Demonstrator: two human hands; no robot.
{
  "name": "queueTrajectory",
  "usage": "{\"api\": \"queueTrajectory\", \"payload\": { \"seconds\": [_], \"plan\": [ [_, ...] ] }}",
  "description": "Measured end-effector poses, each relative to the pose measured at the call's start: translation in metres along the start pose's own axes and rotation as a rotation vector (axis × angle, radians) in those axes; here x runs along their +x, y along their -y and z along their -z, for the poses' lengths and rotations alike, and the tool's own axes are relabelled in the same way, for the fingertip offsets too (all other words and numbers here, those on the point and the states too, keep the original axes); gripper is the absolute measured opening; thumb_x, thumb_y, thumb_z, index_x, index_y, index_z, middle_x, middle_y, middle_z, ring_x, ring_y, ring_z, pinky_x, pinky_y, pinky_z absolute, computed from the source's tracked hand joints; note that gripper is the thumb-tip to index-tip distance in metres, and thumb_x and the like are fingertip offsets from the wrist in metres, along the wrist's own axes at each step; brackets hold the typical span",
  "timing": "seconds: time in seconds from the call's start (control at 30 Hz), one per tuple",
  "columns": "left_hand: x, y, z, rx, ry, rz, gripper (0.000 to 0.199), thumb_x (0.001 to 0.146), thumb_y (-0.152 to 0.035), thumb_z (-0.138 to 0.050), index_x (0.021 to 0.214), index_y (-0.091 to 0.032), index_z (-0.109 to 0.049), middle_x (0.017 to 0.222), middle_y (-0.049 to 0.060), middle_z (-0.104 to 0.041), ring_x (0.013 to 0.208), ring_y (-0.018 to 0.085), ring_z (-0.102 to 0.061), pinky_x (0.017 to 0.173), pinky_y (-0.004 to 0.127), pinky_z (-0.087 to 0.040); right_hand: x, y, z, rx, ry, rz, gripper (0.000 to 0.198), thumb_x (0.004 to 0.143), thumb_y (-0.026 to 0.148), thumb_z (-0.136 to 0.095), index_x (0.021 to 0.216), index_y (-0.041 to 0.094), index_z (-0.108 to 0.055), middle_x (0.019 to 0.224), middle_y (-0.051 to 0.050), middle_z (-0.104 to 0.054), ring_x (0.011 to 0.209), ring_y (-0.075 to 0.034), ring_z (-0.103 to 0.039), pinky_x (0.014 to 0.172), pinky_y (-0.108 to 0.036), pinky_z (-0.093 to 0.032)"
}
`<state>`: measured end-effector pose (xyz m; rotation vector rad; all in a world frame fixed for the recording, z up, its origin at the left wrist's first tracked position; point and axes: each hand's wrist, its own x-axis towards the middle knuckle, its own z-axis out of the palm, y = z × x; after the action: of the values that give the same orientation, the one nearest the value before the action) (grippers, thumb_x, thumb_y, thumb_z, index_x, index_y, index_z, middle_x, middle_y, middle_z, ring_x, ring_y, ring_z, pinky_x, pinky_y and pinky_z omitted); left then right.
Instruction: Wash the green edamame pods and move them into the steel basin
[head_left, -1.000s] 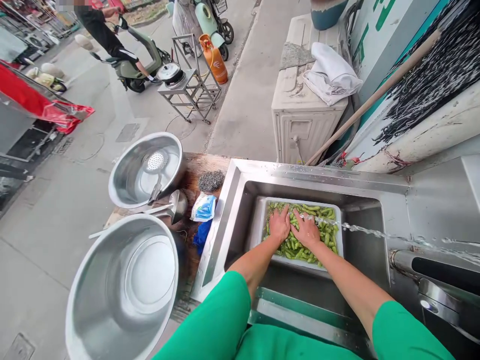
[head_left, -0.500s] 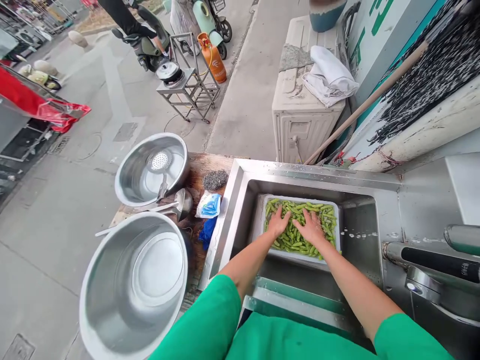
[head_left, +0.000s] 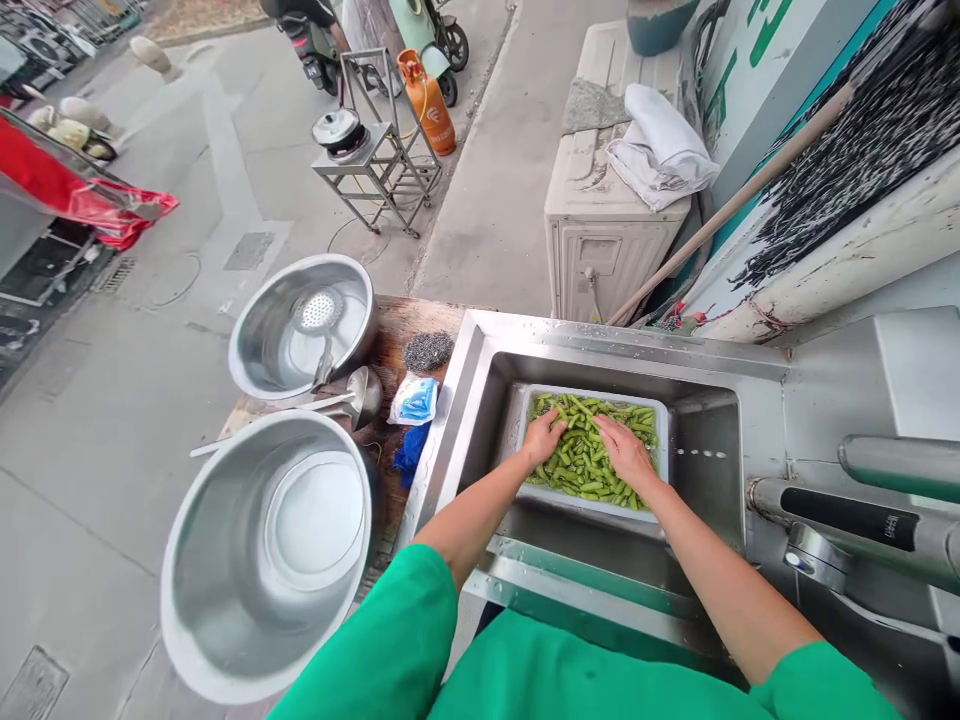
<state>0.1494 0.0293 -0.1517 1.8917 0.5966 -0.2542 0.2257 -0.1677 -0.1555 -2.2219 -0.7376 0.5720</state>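
The green pods (head_left: 585,470) lie in one crowded layer inside a pale rectangular tray (head_left: 663,440), and there seems to be water around them. The long axis of this tray runs from left to right, with its right end a little nearer to the person. Both hands are on the pods, so the middle of the heap lies between them: to the right of the left hand (head_left: 543,438) and to the left of the right hand (head_left: 626,450). The right hand reaches slightly closer to this middle, while the left hand is beside the left wall of the tray. The right hand is extended, its fingers nearly straight and not clenched. The left hand is bent a little, with fingertips among the pods; whether it grasps any of them, I cannot tell.

The tray rests in a steel sink (head_left: 705,500), away from its right wall. Farther right is a faucet (head_left: 847,515). On the left, a wooden board (head_left: 405,320) bears a steel scrubber (head_left: 427,351), a white and blue packet (head_left: 413,399) and a blue cloth (head_left: 412,452). Beyond these stand two metal basins, a far one (head_left: 262,330) with a skimmer (head_left: 318,312) inside, and a near one (head_left: 247,590).
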Motion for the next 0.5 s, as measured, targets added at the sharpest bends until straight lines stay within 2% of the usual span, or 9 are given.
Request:
{"api": "queueTrajectory", "payload": {
  "seconds": [0.07, 0.1, 0.13, 0.2, 0.27, 0.33, 0.4, 0.43, 0.5],
  "plan": [
    [-0.009, -0.01, 0.005, 0.089, 0.08, 0.015, 0.048, 0.088, -0.02, -0.052, 0.136, -0.019, -0.059, 0.145, 0.01, -0.052, 0.138, 0.025, -0.044, 0.117, 0.037, -0.032, -0.009, 0.004, 0.006, -0.079, 0.069, -0.11, 0.05, 0.097, 0.038, -0.036, 0.14, 0.021, -0.054, 0.145, -0.013, -0.05, 0.138, -0.03, -0.04, 0.112, -0.052, -0.035],
    [-0.014, -0.013, 0.006, 0.149, 0.122, 0.042, 0.056, 0.084, -0.02, -0.057, 0.14, -0.021, -0.054, 0.153, 0.01, -0.042, 0.142, 0.028, -0.038, 0.119, 0.039, -0.029, -0.012, 0.006, 0.005, -0.148, 0.112, -0.188, 0.057, 0.095, 0.043, -0.044, 0.146, 0.02, -0.047, 0.151, -0.015, -0.042, 0.14, -0.034, -0.036, 0.109, -0.054, -0.037],
    [-0.018, -0.014, 0.004, 0.206, 0.159, 0.07, 0.071, 0.08, -0.022, -0.063, 0.148, -0.024, -0.044, 0.16, 0.01, -0.029, 0.145, 0.031, -0.032, 0.12, 0.041, -0.028, -0.016, 0.008, 0.001, -0.218, 0.158, -0.249, 0.075, 0.088, 0.047, -0.056, 0.154, 0.02, -0.034, 0.157, -0.018, -0.029, 0.14, -0.037, -0.034, 0.105, -0.055, -0.04],
    [-0.022, -0.009, -0.004, 0.336, 0.285, 0.137, 0.116, 0.06, -0.029, -0.082, 0.157, -0.031, -0.019, 0.165, 0.012, -0.001, 0.147, 0.042, -0.022, 0.118, 0.051, -0.028, -0.019, 0.008, -0.014, -0.381, 0.289, -0.248, 0.106, 0.068, 0.042, -0.078, 0.157, 0.029, -0.023, 0.163, -0.016, -0.008, 0.14, -0.046, -0.03, 0.095, -0.058, -0.046],
    [-0.02, 0.002, -0.015, 0.421, 0.387, 0.166, 0.133, 0.045, -0.029, -0.089, 0.156, -0.037, -0.016, 0.165, 0.01, 0.009, 0.145, 0.049, -0.018, 0.116, 0.059, -0.028, -0.018, 0.003, -0.033, -0.521, 0.274, -0.215, 0.106, 0.063, 0.032, -0.081, 0.155, 0.034, -0.028, 0.163, -0.016, -0.003, 0.134, -0.051, -0.036, 0.092, -0.06, -0.046],
    [-0.014, 0.012, -0.026, 0.397, 0.272, 0.124, 0.12, 0.05, -0.029, -0.085, 0.155, -0.037, -0.025, 0.166, 0.009, -0.001, 0.144, 0.046, -0.024, 0.117, 0.056, -0.028, -0.014, -0.004, -0.046, -0.546, 0.196, -0.188, 0.09, 0.071, 0.026, -0.075, 0.152, 0.03, -0.037, 0.16, -0.02, -0.013, 0.127, -0.047, -0.048, 0.09, -0.055, -0.049],
    [-0.009, 0.016, -0.032, 0.321, 0.113, 0.07, 0.088, 0.064, -0.026, -0.075, 0.147, -0.033, -0.045, 0.161, 0.008, -0.025, 0.142, 0.038, -0.036, 0.117, 0.047, -0.032, -0.007, -0.011, -0.05, -0.477, 0.122, -0.167, 0.069, 0.08, 0.026, -0.066, 0.146, 0.025, -0.048, 0.154, -0.021, -0.028, 0.122, -0.04, -0.055, 0.091, -0.05, -0.051],
    [-0.007, 0.016, -0.034, 0.29, 0.069, 0.046, 0.073, 0.069, -0.022, -0.069, 0.14, -0.032, -0.055, 0.155, 0.007, -0.037, 0.139, 0.034, -0.042, 0.116, 0.043, -0.035, -0.004, -0.014, -0.049, -0.427, 0.091, -0.152, 0.06, 0.083, 0.026, -0.061, 0.142, 0.024, -0.052, 0.151, -0.02, -0.034, 0.121, -0.037, -0.056, 0.093, -0.048, -0.051],
    [-0.003, 0.009, -0.034, 0.279, 0.078, 0.012, 0.055, 0.071, -0.017, -0.063, 0.125, -0.029, -0.067, 0.141, 0.007, -0.055, 0.131, 0.03, -0.051, 0.112, 0.038, -0.041, 0.004, -0.02, -0.044, -0.326, 0.041, -0.114, 0.051, 0.084, 0.026, -0.055, 0.135, 0.026, -0.059, 0.144, -0.016, -0.044, 0.122, -0.034, -0.056, 0.096, -0.046, -0.051]
  ]
}}
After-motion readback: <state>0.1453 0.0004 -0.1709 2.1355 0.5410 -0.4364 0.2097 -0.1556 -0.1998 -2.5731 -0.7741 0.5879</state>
